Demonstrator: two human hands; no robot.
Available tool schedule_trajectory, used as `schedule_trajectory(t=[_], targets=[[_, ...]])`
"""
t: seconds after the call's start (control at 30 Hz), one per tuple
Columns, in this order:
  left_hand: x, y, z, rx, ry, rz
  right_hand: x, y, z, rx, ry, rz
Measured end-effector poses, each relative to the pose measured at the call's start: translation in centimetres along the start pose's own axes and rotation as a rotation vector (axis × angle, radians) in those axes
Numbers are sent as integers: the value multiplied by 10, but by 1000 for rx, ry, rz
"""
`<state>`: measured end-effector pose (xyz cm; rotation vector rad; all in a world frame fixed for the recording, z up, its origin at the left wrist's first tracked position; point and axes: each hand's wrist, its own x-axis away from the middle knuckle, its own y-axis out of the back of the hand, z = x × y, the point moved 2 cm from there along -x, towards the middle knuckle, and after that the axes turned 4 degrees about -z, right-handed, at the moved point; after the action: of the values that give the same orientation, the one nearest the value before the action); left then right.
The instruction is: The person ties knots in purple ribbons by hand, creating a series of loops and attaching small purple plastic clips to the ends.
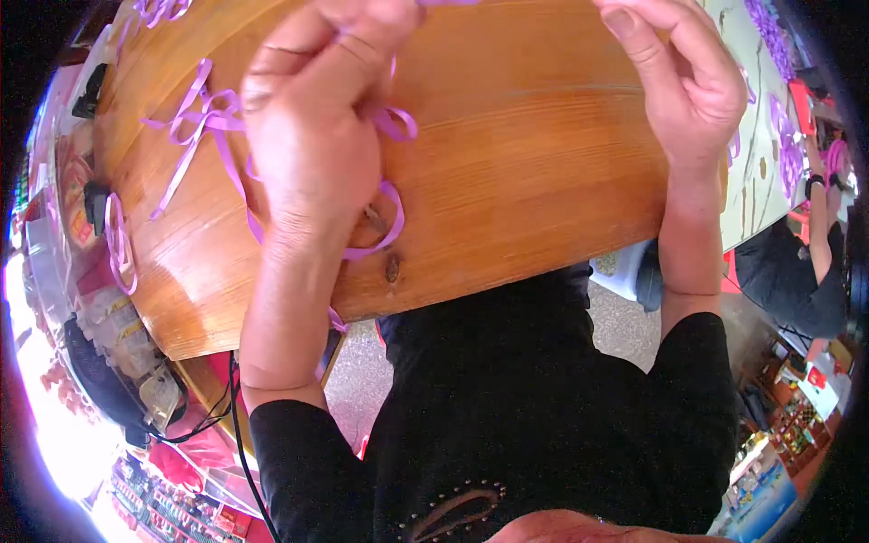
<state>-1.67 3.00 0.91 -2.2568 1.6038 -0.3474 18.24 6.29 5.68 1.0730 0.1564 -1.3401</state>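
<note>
My left hand [317,127] is raised over the wooden table [507,172], its fingers closed on a purple ribbon [448,2]. A short piece of that ribbon shows at the top edge, beside the fingertips. Loops of ribbon [389,226] also show beside and below this hand; whether they belong to the same piece is hidden. My right hand [692,90] is up at the table's right side, thumb and forefinger brought together at the picture's top edge. What they pinch is cut off. A tied purple ribbon bow [204,118] with loose tails lies left of my left hand.
More purple ribbon [161,9] lies at the far left, and a loop [118,244] hangs at the left edge. A pale table [756,181] with purple ribbon heaps [786,136] adjoins on the right. Another person's arm [819,217] is beyond it. A black cable [240,425] runs down at lower left.
</note>
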Motion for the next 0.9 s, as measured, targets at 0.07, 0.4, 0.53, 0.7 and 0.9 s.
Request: schedule_trajectory(t=[0.07, 0.4, 0.53, 0.7, 0.9], targets=[[10, -7, -1, -52, 25, -157, 0, 2, 5, 27, 24, 3], [17, -9, 4, -152, 106, 103, -2, 7, 5, -49, 39, 22], [17, -10, 4, -178, 139, 108, -2, 5, 6, -112, 78, 86], [17, -11, 2, -123, 144, 88, 17, -23, -24, -289, 46, 214], [21, -12, -5, -21, 185, 26, 19, -28, -16, -258, 92, 235]])
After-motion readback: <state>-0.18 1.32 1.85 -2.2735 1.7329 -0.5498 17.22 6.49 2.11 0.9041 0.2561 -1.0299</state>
